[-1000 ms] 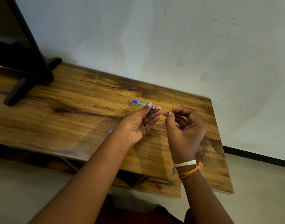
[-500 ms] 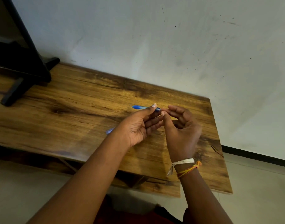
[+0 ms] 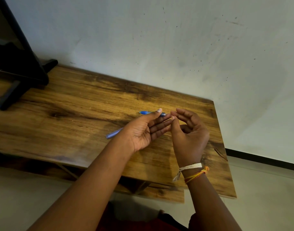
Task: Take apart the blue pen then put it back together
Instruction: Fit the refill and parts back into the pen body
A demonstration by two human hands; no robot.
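fingers of our left hand (image 3: 143, 130) hide most of the blue pen (image 3: 145, 112), pinched under the thumb; only its blue end pokes out. our right hand (image 3: 187, 130) curls at the pen's other end, grip unclear. a pale blue piece (image 3: 113, 134) lies half hidden beneath the left wrist. the wooden table (image 3: 76, 114) ends just right of us, against a white wall (image 3: 176, 47).

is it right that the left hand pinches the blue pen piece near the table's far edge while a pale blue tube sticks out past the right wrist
Not quite. The head view shows the pale blue tube sticking out past the left wrist, not the right. The rest stands: the left hand pinches the blue pen piece near the far edge of the table.
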